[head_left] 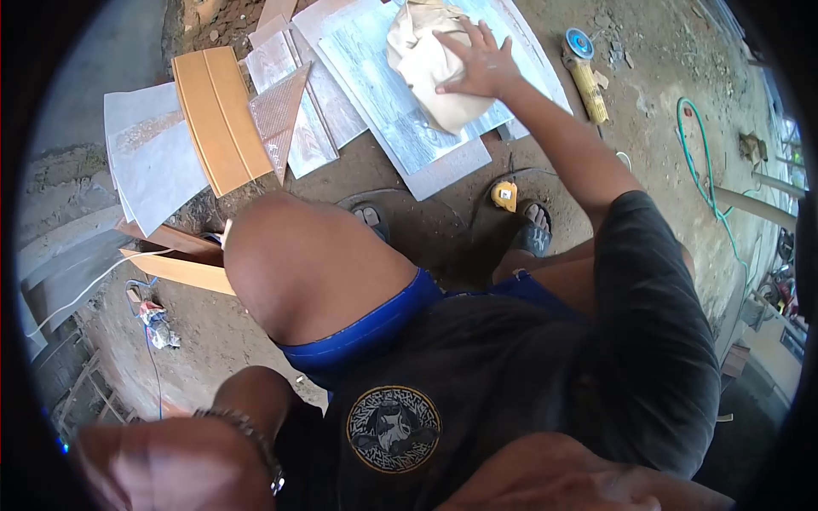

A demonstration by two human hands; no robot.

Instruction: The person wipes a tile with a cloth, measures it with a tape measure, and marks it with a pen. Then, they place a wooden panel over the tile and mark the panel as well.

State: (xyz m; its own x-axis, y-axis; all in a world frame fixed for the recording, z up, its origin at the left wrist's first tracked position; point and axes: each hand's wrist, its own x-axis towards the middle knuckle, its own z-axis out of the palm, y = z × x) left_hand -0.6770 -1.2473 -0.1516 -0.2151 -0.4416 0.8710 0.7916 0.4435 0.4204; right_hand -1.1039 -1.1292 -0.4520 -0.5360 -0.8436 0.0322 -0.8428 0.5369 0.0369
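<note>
My right hand lies on a crumpled beige cloth, its fingers spread and the palm pressed down on the fabric. Beneath the cloth is a blue-grey tile with a wood-grain pattern, resting on other sheets or tiles. At the lower left, close to the camera, my left hand is raised and blurred, with a bracelet at the wrist. Its fingers are smeared, and nothing can be made out in them.
Right of the tiles lies an angle grinder with a blue disc. A yellow tape measure sits near my feet. Orange-brown panels and grey sheets spread out on the left. A green hose and cables cross the dirt floor.
</note>
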